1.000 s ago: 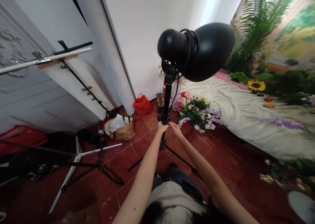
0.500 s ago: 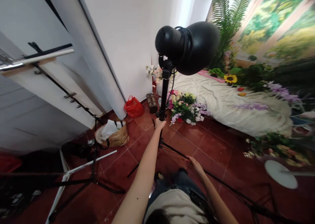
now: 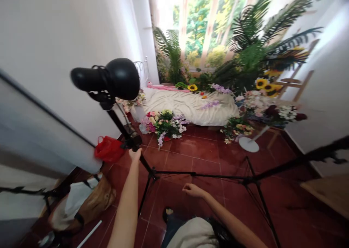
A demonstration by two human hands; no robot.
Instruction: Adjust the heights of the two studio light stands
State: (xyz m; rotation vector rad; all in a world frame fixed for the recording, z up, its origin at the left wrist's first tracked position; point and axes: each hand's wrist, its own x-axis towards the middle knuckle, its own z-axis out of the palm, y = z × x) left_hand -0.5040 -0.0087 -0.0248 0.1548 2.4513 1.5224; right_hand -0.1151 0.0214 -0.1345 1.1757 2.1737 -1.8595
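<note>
The left hand (image 3: 135, 154) has its fingers clamped on the pole (image 3: 120, 119) of a tilted light stand, above the tile floor (image 3: 196, 150). The stiff stand looks top-heavy under its lamp head (image 3: 120, 79), so mid-pole suits a hold. The right hand (image 3: 193, 190) is empty, fingers loosely together.

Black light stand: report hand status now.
Left hand at black metal light stand pole, contact unclear. Right hand open, off the stand. Thin black tripod leg across dark-red tile floor.
</note>
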